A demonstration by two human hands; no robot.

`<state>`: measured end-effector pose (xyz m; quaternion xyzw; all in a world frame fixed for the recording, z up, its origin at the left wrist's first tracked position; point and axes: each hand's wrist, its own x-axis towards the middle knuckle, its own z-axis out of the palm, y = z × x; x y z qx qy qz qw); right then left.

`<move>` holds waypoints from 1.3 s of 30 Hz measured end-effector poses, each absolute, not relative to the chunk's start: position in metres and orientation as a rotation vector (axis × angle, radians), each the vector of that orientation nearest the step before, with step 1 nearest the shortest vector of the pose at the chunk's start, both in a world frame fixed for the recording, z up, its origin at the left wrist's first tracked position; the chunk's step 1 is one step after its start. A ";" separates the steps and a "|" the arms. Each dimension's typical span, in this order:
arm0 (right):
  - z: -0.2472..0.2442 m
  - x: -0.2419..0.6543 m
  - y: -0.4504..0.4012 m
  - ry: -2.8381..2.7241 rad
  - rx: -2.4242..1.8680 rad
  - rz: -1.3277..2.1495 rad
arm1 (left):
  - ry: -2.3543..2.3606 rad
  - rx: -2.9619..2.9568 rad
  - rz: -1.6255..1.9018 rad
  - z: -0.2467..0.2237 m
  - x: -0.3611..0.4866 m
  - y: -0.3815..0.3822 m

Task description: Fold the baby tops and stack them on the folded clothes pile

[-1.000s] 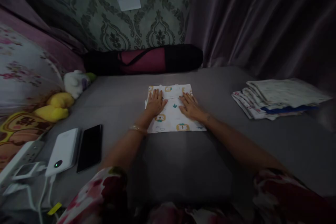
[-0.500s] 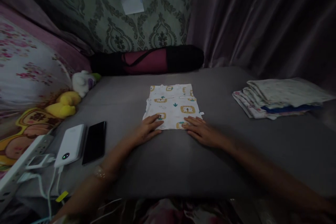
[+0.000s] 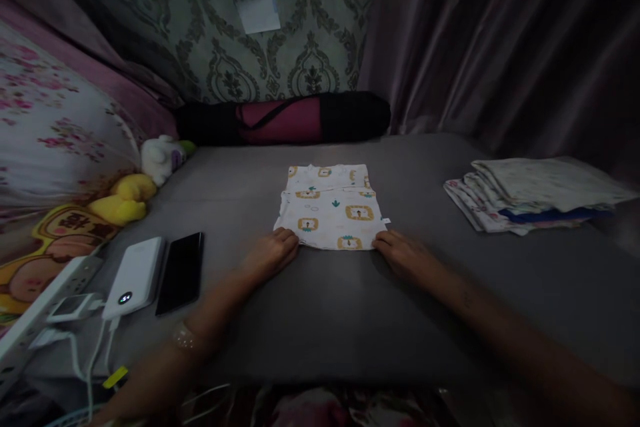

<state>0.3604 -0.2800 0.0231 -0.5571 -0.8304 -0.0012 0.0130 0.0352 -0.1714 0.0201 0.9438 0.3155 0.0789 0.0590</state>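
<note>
A white garment (image 3: pixel 330 213) with yellow lion faces and green leaf prints lies folded on the grey bed surface (image 3: pixel 340 320). My left hand (image 3: pixel 274 250) pinches its near left corner, fingers closed on the cloth. At the near right corner my right hand (image 3: pixel 400 252) grips the fabric the same way, just below a small white tag. The near edge between the hands is slightly lifted and curved. A fold line crosses the garment toward its far part.
A stack of folded clothes (image 3: pixel 540 193) lies to the right. On the left are a phone (image 3: pixel 181 273), a white power bank (image 3: pixel 134 277), a power strip (image 3: pixel 45 320) with cables, and plush toys (image 3: pixel 123 200). A black and maroon long bag (image 3: pixel 285 120) lies along the wall.
Both hands have gone from lying flat on the garment to pinching its two near corners. They have moved slightly outward, uncovering more of the print.
</note>
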 end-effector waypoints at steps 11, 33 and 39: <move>0.014 0.362 -0.262 -2.381 -1.674 0.100 | 1.213 2.725 0.245 -0.003 0.047 -0.144; 0.028 0.406 -0.284 -2.268 -1.578 0.272 | 0.644 2.720 0.394 0.023 -0.019 -0.144; 0.032 0.410 -0.291 -2.299 -1.591 0.266 | 0.626 2.613 0.318 0.035 -0.032 -0.158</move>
